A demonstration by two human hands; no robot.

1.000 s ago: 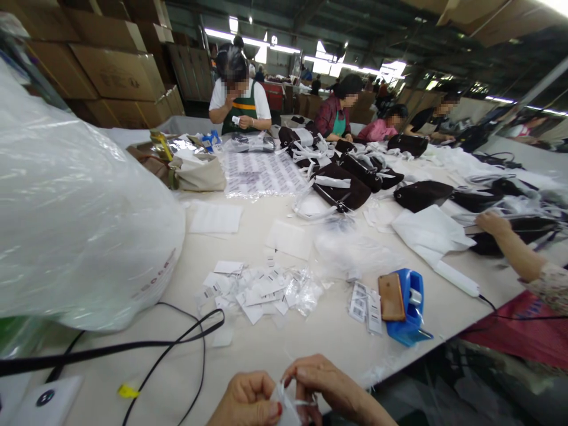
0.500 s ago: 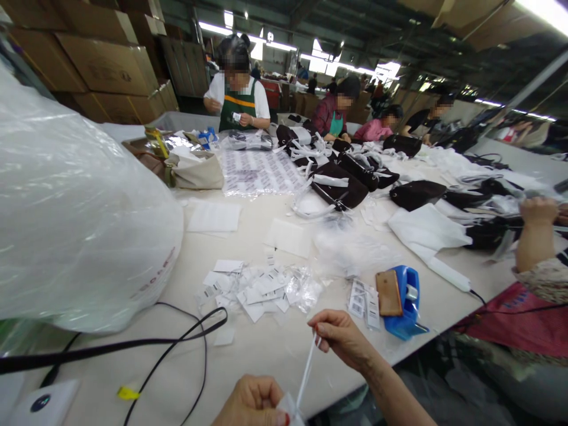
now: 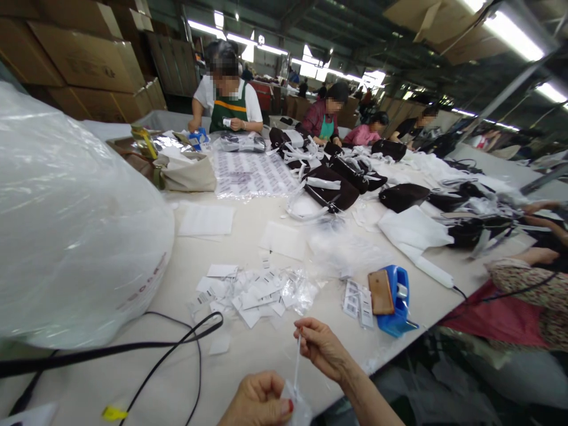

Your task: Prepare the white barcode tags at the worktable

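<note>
My left hand is at the bottom edge, fingers closed round a small clear plastic bag. My right hand is just above and to the right of it, pinching a thin white strip that runs up from the bag. Both hands hover over the near edge of the cream table. A scatter of small white barcode tags lies on the table just beyond my hands.
A large clear bag fills the left side, with black cables below it. A blue tape dispenser with a brown phone sits right. Dark handbags and white wrappings lie farther back. Several people work around the table; one person's arm rests at the right.
My right hand pulled the white strip up out of the bag, away from my left hand, then dropped slightly back. The person at the right moved an arm. The camera tilted down a little.
</note>
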